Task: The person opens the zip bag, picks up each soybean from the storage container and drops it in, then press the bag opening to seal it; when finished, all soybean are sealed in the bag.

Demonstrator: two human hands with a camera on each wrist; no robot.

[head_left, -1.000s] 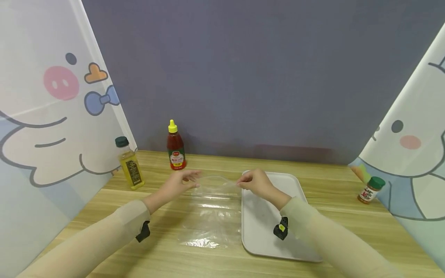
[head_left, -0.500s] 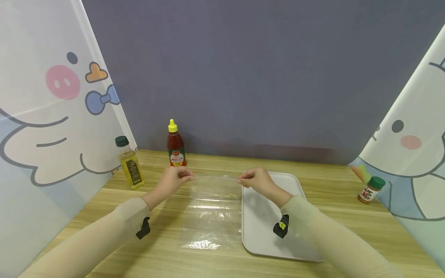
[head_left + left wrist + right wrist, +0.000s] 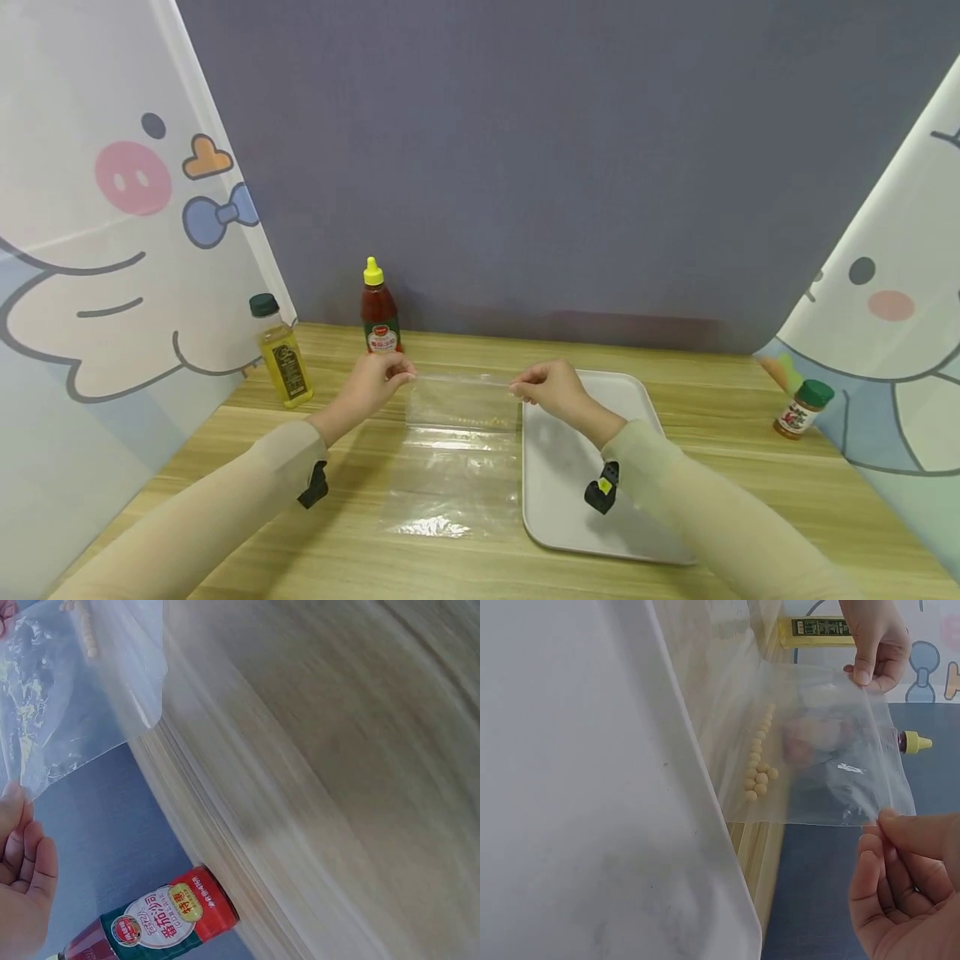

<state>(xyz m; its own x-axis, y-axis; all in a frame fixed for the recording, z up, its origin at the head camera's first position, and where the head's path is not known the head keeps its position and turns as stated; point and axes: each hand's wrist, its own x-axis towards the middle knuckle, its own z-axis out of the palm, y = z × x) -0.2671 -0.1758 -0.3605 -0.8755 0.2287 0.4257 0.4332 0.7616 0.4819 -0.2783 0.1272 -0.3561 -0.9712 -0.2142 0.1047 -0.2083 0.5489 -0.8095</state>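
Observation:
A clear zip bag (image 3: 459, 398) is stretched upright between my two hands. My left hand (image 3: 369, 387) pinches its upper left corner and my right hand (image 3: 553, 390) pinches the upper right one. Along the top, the bag's mouth runs nearly straight. Small pale-yellow balls (image 3: 760, 780), like beans, lie in a row at the bottom of the bag, best seen in the right wrist view. More clear plastic (image 3: 450, 492) lies flat on the table in front of the bag; whether it is one sheet or several bags I cannot tell.
A white tray (image 3: 555, 492) lies under my right forearm. Behind my left hand stands a ketchup bottle (image 3: 379, 312) with a yellow cap. An oil bottle (image 3: 283, 358) is at the left edge, a green-lidded spice jar (image 3: 799, 412) at the right. A grey partition (image 3: 480, 167) closes the back.
My left hand has moved slightly left and away, its fingers closing on the bag's corner. The gaping mouth has been drawn into a straight line. My right hand has barely moved.

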